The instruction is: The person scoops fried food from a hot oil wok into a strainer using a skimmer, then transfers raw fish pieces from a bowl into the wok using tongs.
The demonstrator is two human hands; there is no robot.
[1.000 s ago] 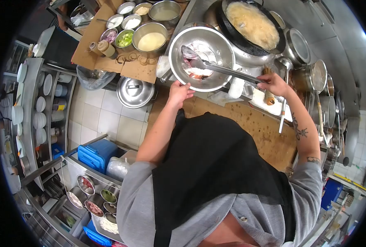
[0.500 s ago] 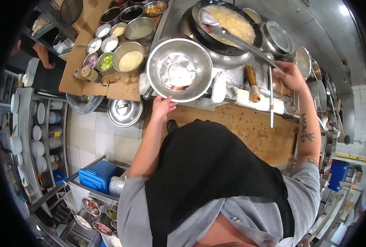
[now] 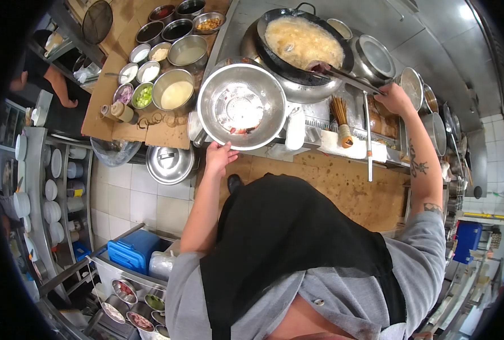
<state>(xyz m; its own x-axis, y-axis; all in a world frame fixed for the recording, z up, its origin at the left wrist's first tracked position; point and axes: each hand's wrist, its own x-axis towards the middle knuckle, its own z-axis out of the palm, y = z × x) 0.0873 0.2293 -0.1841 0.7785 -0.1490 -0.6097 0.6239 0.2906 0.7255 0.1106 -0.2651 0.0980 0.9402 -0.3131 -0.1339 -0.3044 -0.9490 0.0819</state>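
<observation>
My left hand [image 3: 220, 158] grips the near rim of a wide metal bowl [image 3: 212, 110], which has dark reddish bits and wet residue at its bottom. My right hand [image 3: 396, 98] is closed around the long handle of a ladle [image 3: 351, 78]. The ladle's head, with something dark red at it, lies by the near right rim of a black wok [image 3: 261, 48]. Pale yellow, bubbling liquid [image 3: 303, 39] fills the wok. A small light piece shows at the liquid's surface.
Left of the bowl, pots and small tins of sauces and chopped ingredients stand on cardboard [image 3: 107, 99]. A bamboo brush [image 3: 341, 119], a metal rod [image 3: 368, 141] and a white bottle [image 3: 295, 129] are near the counter edge. Another person's arm [image 3: 59, 85] shows far left.
The ladle's head has moved from the wok's far left to its near right rim. The pinkish mass by it has left that far spot. My left hand stays on the bowl.
</observation>
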